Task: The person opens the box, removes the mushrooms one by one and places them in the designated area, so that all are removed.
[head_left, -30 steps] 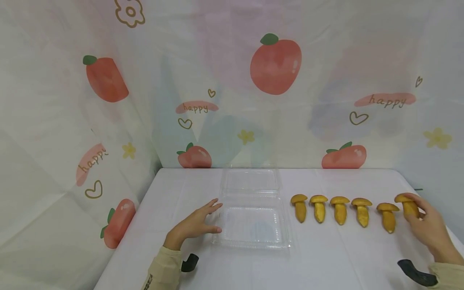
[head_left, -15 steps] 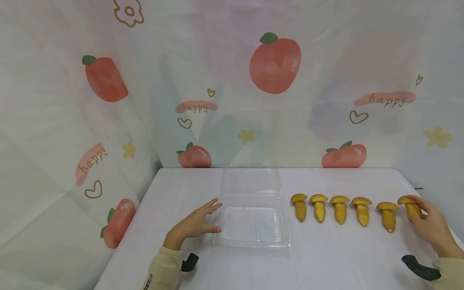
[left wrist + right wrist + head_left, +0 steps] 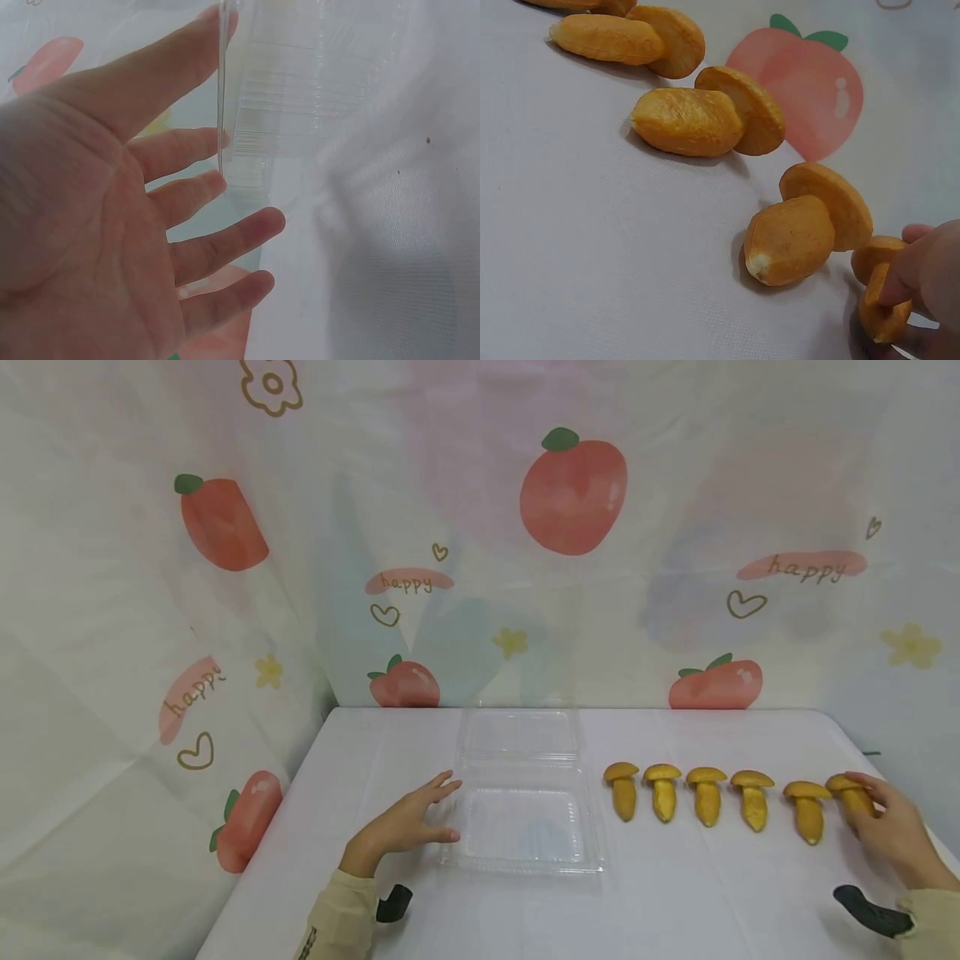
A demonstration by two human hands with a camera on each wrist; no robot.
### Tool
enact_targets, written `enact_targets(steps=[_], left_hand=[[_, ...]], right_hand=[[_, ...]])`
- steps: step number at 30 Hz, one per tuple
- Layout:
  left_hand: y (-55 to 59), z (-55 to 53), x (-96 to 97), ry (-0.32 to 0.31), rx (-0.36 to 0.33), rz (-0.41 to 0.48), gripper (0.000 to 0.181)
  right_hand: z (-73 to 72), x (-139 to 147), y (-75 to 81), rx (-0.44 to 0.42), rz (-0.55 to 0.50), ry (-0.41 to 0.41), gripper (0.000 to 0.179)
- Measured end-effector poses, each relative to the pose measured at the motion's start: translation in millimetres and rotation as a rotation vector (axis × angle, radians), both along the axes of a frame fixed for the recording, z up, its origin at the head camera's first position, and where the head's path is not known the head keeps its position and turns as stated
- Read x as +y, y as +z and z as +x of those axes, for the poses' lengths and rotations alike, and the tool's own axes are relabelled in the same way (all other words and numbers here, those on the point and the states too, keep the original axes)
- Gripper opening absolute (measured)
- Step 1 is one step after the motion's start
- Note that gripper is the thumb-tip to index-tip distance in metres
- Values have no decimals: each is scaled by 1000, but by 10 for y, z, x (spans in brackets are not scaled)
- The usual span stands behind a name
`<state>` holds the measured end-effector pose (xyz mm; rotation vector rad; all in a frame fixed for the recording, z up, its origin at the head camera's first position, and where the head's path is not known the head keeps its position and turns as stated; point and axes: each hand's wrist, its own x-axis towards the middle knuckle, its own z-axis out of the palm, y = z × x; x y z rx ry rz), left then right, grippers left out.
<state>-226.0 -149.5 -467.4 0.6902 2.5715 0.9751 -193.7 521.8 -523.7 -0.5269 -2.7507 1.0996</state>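
At the right end of a row of yellow-brown mushrooms, my right hand grips the last mushroom from its right side. In the right wrist view, thumb and fingers close around that mushroom's stem, partly hiding it. The neighbouring mushroom lies close to its left, cap away from me. My left hand is beside the left edge of a clear plastic clamshell box, which lies with its lid folded back. Fingers spread and fairly straight, that hand seems to touch the box's rim.
Several more mushrooms lie in line between the box and my right hand. The white-covered table ends at a printed fabric backdrop. Dark curved pieces stick out near both wrists.
My right hand has shifted the end mushroom slightly rightward and toward me, keeping its grip. My left hand and the clear box have stayed in place.
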Motion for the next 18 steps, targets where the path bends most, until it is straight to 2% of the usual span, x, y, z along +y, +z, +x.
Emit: enact_targets(steps=[9,18], left_hand=[[-14,-14,3,-5,1,-5,83],[-10,-15,5,7,-2,0,83]], right_hand=[[-41,42,-102,-28,22,-35,64],[-55,18,-116,-20,59,-22,66]])
